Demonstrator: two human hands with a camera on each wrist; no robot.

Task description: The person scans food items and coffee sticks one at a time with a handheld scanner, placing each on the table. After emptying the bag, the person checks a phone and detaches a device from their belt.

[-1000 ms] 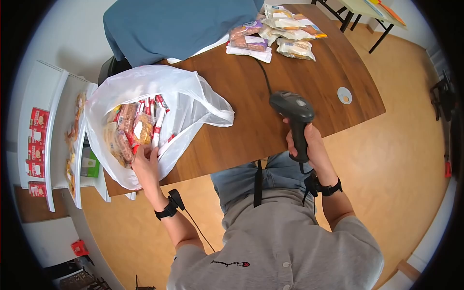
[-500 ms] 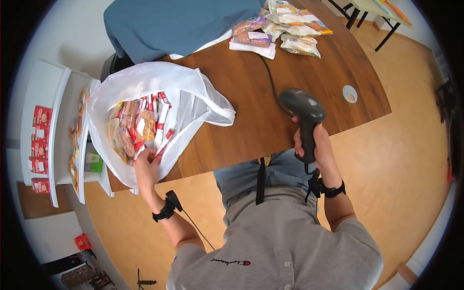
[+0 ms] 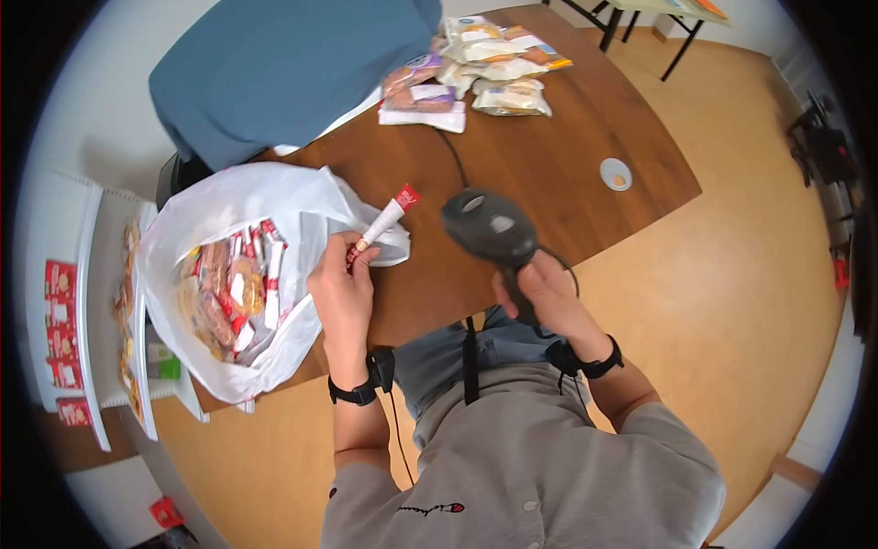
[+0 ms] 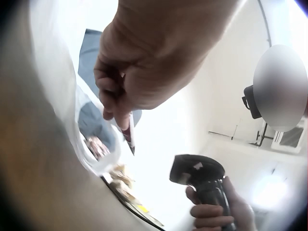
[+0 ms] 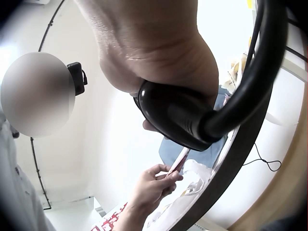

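- Two hands are raised above the near edge of a brown wooden table [image 3: 549,165], one item in each.
- Left hand [image 3: 343,288]: thumb and fingertips pinch the lower end of a slim white stick packet with red ends [image 3: 384,218]. The packet slants up and away from the hand, its far red tip over the table, just beside the rim of the white plastic bag [image 3: 265,197].
- Right hand [image 3: 544,297]: fingers wrapped round the grip of a dark handheld barcode scanner [image 3: 489,224]. The scanner head sits near the packet's upper end, a small gap between them (the wrist views agree on this gap).
- Scanner cable [image 3: 455,157]: runs across the table toward the far side.
- White plastic bag: stands open on the table's left corner and holds more stick packets and wrapped snacks [image 3: 224,288].
- Pile of snack packages [image 3: 471,64]: lies on the far part of the table, well apart from both hands.
- Blue cloth [image 3: 283,69]: covers the far left corner.
- Small round white disc [image 3: 615,174]: lies on the table's right side.
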